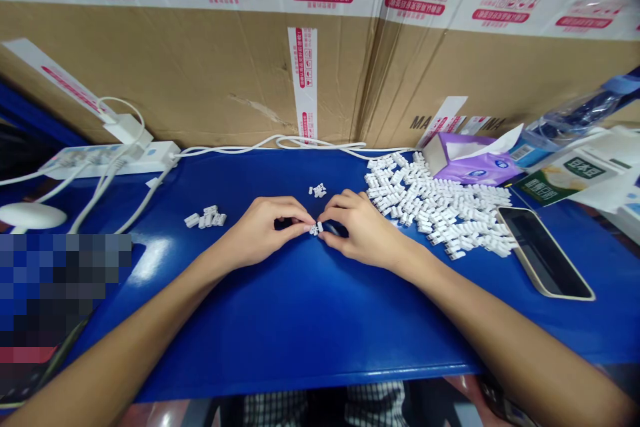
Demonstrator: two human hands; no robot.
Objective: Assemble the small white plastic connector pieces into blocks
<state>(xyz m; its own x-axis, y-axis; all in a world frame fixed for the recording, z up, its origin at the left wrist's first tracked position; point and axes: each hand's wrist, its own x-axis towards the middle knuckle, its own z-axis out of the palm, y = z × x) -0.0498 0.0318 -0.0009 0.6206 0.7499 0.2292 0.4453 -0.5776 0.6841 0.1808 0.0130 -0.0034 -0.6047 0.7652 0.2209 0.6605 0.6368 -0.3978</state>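
Small white pieces [316, 229] are pinched between the fingertips of both hands, low over the blue table. My left hand [265, 230] grips them from the left with thumb and forefinger. From the right, my right hand [363, 227] holds them the same way. Just beyond the fingertips lies a small group of white pieces [319, 191]. Another small group [206, 217] rests left of my left hand. A large heap of similar white pieces [440, 203] spreads to the right of my right hand. Fine details of the held pieces are too small to tell.
The blue table [300, 327] ends at a front edge near my lap. A phone [547, 253], purple tissue pack [480, 160] and plastic bottle [560, 127] stand at the right. A power strip [160, 155] with white cables lies at the back left, before a cardboard box [200, 73].
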